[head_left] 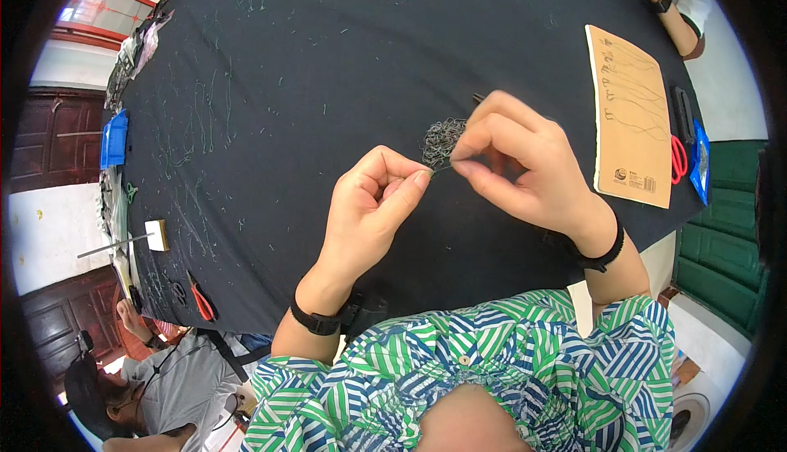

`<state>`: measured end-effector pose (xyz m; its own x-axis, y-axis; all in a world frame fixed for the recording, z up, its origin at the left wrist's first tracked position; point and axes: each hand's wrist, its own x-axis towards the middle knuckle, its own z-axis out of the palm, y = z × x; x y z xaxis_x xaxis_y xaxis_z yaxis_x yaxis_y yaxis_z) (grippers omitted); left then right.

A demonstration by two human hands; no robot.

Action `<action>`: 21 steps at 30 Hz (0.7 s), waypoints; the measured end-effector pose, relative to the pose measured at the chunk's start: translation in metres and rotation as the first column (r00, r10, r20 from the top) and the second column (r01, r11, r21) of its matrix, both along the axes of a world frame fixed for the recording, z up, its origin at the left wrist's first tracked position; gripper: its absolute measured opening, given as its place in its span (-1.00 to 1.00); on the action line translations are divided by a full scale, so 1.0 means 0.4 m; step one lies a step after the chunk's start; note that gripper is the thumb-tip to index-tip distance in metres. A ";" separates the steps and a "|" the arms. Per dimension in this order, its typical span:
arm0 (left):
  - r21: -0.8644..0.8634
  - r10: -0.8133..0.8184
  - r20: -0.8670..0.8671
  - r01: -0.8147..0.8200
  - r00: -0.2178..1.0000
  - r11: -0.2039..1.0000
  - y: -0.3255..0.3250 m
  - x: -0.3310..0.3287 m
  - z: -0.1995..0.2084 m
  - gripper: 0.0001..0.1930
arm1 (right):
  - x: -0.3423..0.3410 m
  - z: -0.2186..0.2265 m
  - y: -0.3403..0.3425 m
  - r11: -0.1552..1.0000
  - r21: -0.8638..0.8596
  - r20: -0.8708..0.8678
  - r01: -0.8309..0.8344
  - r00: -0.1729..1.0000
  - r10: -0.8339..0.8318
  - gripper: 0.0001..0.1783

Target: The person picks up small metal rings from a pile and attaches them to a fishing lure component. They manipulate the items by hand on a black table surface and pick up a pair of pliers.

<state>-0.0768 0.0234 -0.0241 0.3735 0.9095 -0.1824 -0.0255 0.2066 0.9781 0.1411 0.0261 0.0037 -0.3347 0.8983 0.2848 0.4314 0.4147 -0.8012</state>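
Observation:
My left hand [373, 206] is closed, thumb and forefinger pinched on one end of a thin green thread [442, 168]. A short stretch of it runs to my right hand [525, 161], whose thumb and forefinger pinch the other side. Whether something tiny sits in the left fingertips is too small to tell. Just beyond the fingertips lies a tangled heap of small dark metal hooks [443, 140] on the black cloth [328, 67]. A dark tool tip [478, 98] pokes out behind my right hand.
At the right lie a brown notebook [627, 140] with threads on it, red-handled scissors [679, 159] and a blue packet [699, 161]. Loose green threads [201, 116] are scattered leftward. Red-handled cutters [201, 300] and a blue tray [115, 139] lie left. Another person [176, 378] sits lower left.

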 end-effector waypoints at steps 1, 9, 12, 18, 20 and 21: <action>0.000 -0.003 0.000 0.003 1.000 1.000 0.001 0.002 0.000 -0.91 | 0.001 -0.003 0.000 1.000 0.000 0.000 0.003 1.000 -0.003 -0.87; -0.041 0.003 0.061 -0.001 0.998 0.999 -0.002 0.005 -0.001 -0.91 | -0.013 -0.022 -0.004 0.995 -0.074 0.101 -0.073 0.992 0.080 -0.84; -0.037 -0.008 0.051 0.010 0.999 0.999 -0.004 0.009 0.002 -0.91 | -0.016 -0.033 -0.009 0.995 -0.067 0.084 -0.071 0.994 0.076 -0.86; -0.027 -0.003 0.052 0.005 0.999 1.000 -0.007 0.007 0.007 -0.94 | -0.009 -0.017 -0.006 0.996 -0.071 0.070 -0.057 0.996 0.062 -0.89; -0.028 -0.005 0.049 0.006 0.999 1.000 -0.006 0.007 0.006 -0.94 | -0.007 -0.015 -0.005 0.997 -0.063 0.077 -0.054 0.995 0.059 -0.89; -0.028 -0.006 0.046 0.008 0.999 1.000 -0.006 0.007 0.006 -0.94 | -0.006 -0.014 -0.005 0.997 -0.046 0.083 -0.056 0.995 0.060 -0.89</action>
